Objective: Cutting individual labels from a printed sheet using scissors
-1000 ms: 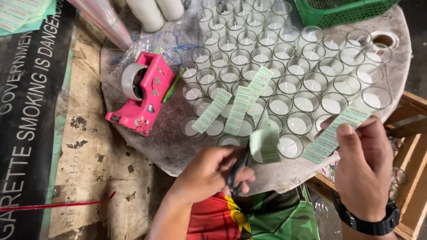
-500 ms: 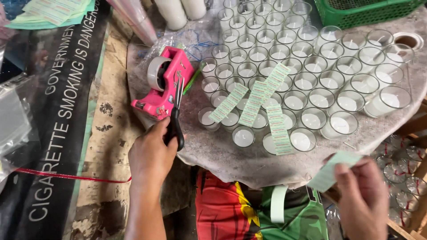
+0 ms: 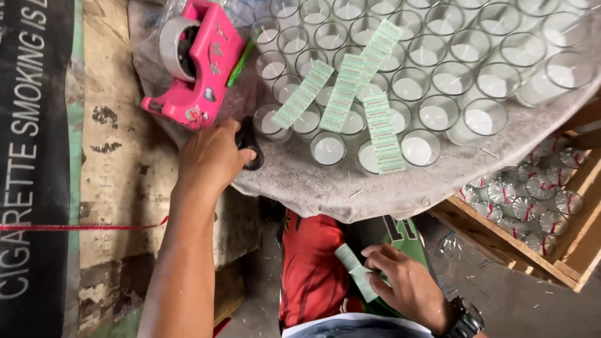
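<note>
My left hand (image 3: 211,155) rests on the table's near left edge, its fingers on the black handles of a pair of scissors (image 3: 250,145) next to a pink tape dispenser (image 3: 197,62). Low over my lap, my right hand (image 3: 404,283) pinches a pale green label strip (image 3: 354,273). Several more label strips (image 3: 379,130) lie across the rims of small glass candle cups (image 3: 328,149) filled with white wax.
The cups crowd a round table under a grey cloth (image 3: 400,188). A wooden crate (image 3: 532,244) at the right holds wrapped candles (image 3: 532,194). A black banner (image 3: 31,156) and worn cardboard (image 3: 119,163) lie to the left, crossed by a red ribbon (image 3: 81,226).
My left hand has brought the scissors down by the tape dispenser. My right hand has dropped from the table's edge to my lap with a label strip. The view has tilted downward.
</note>
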